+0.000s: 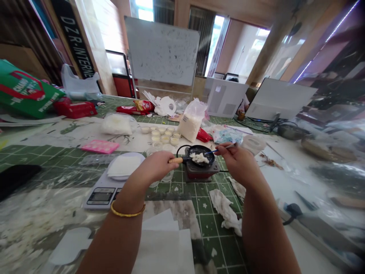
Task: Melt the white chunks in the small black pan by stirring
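A small black frying pan [212, 158] sits on a little hot plate [199, 174] with a dark red base. My left hand [157, 164] is closed around the pan's wooden handle [176, 160]. In the pan lies a heap of white, lumpy material [199, 157]. My right hand [235, 160] pinches a thin blue stick [211, 152], whose lower end reaches over the pan beside the white heap. What the tip of the stick looks like is too small to make out. Crumpled white tissue [226, 211] lies in front of the hot plate.
Left of the pan stands a kitchen scale [100, 195] with white sheets on it. Behind are several small filled cups [165, 139], a bag of pale granules [190, 123] and a pink mould [100, 146]. White papers [164, 251] lie in front; a power strip [319, 232] lies at right.
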A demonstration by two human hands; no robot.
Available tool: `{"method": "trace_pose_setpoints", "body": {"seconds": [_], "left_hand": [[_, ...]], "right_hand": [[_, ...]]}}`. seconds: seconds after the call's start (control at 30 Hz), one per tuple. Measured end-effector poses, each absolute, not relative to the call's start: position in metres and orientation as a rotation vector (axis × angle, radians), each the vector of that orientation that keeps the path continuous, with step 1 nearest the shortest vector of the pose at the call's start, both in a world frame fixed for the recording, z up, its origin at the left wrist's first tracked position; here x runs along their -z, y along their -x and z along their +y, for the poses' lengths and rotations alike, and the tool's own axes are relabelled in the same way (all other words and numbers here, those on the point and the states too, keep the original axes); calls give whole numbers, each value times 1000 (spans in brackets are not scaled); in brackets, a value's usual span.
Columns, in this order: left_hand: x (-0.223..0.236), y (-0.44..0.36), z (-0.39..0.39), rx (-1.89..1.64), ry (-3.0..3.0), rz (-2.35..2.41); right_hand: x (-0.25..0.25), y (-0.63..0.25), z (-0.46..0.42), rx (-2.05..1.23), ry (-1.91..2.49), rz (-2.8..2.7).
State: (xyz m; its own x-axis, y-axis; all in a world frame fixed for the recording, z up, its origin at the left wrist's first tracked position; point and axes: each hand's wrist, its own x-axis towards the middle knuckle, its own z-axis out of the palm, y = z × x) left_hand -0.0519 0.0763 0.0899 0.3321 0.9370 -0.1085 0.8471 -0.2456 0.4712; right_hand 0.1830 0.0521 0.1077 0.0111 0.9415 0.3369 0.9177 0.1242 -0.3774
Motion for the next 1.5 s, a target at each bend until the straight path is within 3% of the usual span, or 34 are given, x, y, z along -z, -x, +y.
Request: {"method": "trace_pose_setpoints", "body": {"seconds": [0.43,0.9,1.5], "left_hand": [[-88,54,77,-289,-2129,1572],[-85,56,79,-279,-2109,1567],[-90,53,76,-258,-2113,1573]], "right_hand": [[-106,-176,53,-210,1748,-1963],[-107,-179,54,-43,1769,-1841],[-109,-180,47,-56,1801,-1865]]}}
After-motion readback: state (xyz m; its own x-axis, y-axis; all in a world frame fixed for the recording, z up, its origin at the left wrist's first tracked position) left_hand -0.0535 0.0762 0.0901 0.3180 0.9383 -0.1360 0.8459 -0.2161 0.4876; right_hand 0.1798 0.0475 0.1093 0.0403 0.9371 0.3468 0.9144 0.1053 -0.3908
